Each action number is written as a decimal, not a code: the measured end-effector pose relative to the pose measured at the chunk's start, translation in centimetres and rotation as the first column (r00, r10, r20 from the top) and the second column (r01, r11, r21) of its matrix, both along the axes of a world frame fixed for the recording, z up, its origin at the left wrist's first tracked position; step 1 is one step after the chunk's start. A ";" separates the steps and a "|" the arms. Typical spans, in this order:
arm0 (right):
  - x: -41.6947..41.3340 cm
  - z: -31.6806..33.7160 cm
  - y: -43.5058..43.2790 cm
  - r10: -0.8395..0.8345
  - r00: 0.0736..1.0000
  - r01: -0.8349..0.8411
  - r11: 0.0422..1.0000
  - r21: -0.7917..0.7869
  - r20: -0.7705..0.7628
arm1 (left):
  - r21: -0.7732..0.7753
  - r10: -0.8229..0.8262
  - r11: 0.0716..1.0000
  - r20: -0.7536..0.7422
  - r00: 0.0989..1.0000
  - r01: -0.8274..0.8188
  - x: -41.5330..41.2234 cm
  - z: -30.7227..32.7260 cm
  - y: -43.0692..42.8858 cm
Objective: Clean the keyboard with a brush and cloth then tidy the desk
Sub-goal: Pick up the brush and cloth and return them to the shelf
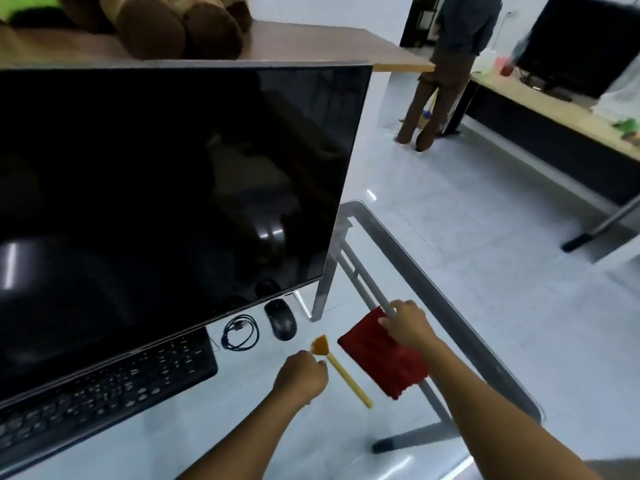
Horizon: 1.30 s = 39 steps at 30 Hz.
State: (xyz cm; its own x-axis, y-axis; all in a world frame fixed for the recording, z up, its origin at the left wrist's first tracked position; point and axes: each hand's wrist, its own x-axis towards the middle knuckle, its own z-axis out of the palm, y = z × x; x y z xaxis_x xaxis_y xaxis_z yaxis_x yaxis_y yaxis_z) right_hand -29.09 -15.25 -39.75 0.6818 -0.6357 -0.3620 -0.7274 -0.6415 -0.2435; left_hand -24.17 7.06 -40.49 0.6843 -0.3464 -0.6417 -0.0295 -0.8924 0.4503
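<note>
Red cloth [381, 362] lies on the glass desk [214, 420] near its right edge. My right hand [407, 327] curls over the cloth's far corner, pinching it. My left hand [301, 374] is balled up, its fingertips pinching the yellow brush [346, 375] just below the bristles, with the handle pointing back toward me. The black keyboard [104, 393] sits to the left beneath the dark monitor [156, 185]. A coiled cable [239, 325] and a mouse [281, 320] lie between keyboard and brush.

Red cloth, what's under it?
The glass desk, with a grey frame bar running beneath. The bar's middle stretch is hidden by the cloth; the right hand holds its far corner.
</note>
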 end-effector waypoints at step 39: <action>14.1 43.7 -7.1 0.557 0.402 -0.177 0.826 -0.535 0.727 | -0.402 0.247 0.904 0.766 0.594 0.142 14.0 43.2 -11.7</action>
State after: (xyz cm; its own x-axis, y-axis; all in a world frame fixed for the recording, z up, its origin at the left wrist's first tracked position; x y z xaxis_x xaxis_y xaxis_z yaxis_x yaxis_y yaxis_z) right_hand -15.02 -22.36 4.00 0.7117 -0.1770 0.6798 0.0396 -0.9561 -0.2904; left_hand -10.15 -4.66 2.76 0.8653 -0.3674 0.3410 -0.5010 -0.6578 0.5624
